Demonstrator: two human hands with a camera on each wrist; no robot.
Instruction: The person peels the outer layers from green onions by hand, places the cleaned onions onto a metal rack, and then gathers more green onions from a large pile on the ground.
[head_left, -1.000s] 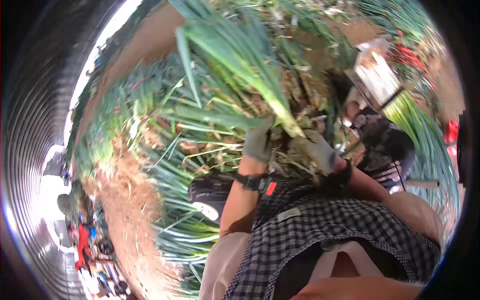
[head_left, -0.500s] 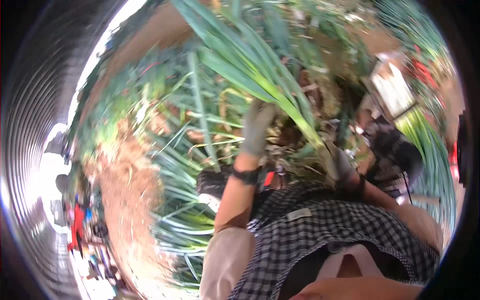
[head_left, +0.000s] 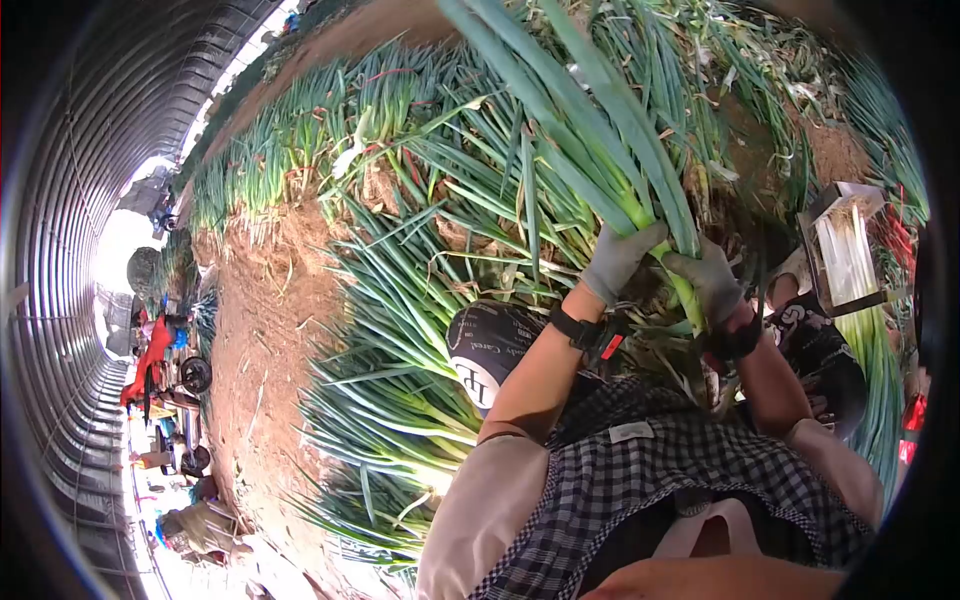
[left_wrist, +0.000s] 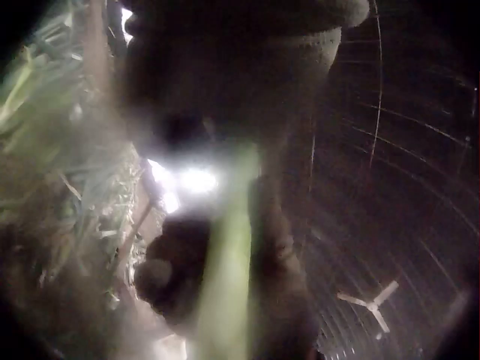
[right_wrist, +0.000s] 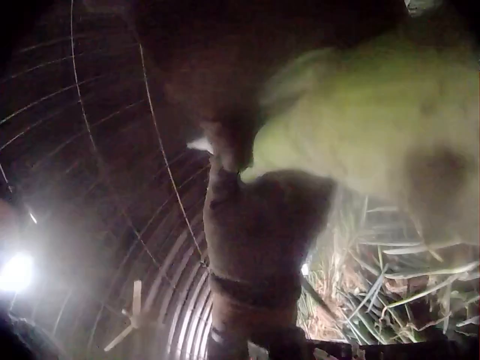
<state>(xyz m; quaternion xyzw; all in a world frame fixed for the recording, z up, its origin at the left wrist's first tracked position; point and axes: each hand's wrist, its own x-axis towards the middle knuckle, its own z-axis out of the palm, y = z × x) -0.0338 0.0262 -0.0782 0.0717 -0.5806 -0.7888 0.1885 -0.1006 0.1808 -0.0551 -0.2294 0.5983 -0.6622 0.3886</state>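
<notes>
In the head view the gloved left hand (head_left: 620,262) grips a long green onion (head_left: 625,205) where its leaves fan out from the stalk. Just beside it, the gloved right hand (head_left: 708,283) holds the same plant's paler stalk. Its leaves stretch up and to the left, past the top of the view. The left wrist view has the pale green stalk (left_wrist: 229,277) running between dark, blurred hand shapes. In the right wrist view the stalk (right_wrist: 360,127) looms large and blurred against the dark hand.
Heaps of green onions (head_left: 390,400) lie left of the person's knees, beside bare soil (head_left: 275,350). At the right, a metal-framed holder (head_left: 848,250) contains white stalks, with more leaves below it. Carts and a red item (head_left: 150,365) stand far left under the ribbed tunnel wall.
The head view has shifted, so the hands appear farther right. The left hand, earlier on or near the leaves, now grips the plant close to the right hand. The onion's leaves have swung more upright.
</notes>
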